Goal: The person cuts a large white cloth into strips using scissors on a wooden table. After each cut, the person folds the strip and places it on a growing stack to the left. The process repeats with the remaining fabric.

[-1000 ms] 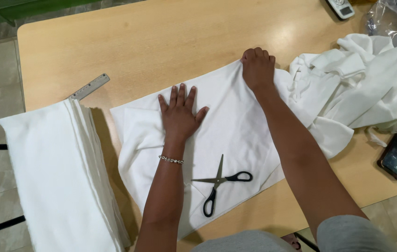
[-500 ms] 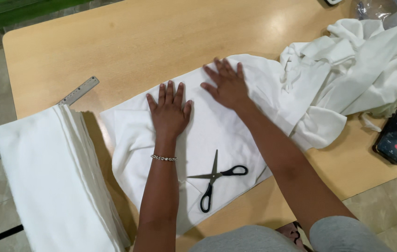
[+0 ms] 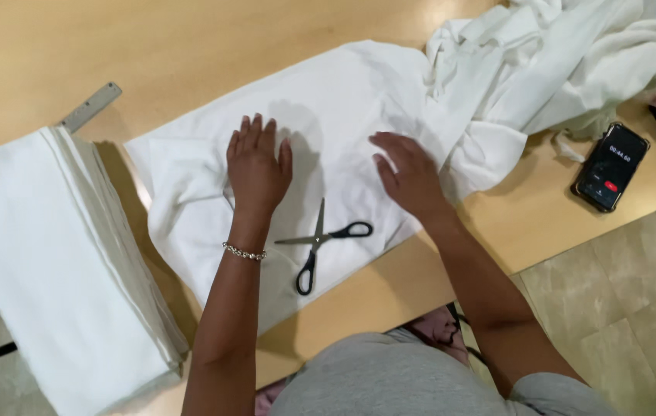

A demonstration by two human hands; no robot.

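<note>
Right hand [image 3: 409, 176] slid nearer; white cloth [image 3: 343, 115] flat under fingers [image 3: 255, 131].

L hand [image 3: 257, 171]: flat, palm down on white cloth [image 3: 328, 115]
R hand [image 3: 409, 177]: open, fingers spread on cloth
Scissors [image 3: 318, 243]: black handles, btwn wrists
Phone [image 3: 610, 166]: table's R edge

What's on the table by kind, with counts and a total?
White cloth spread flat under both hands: 1
Crumpled white cloth: 1
Stack of folded white cloth: 1
Black-handled scissors: 1
Metal ruler: 1
Phone: 1
Total: 6
</note>
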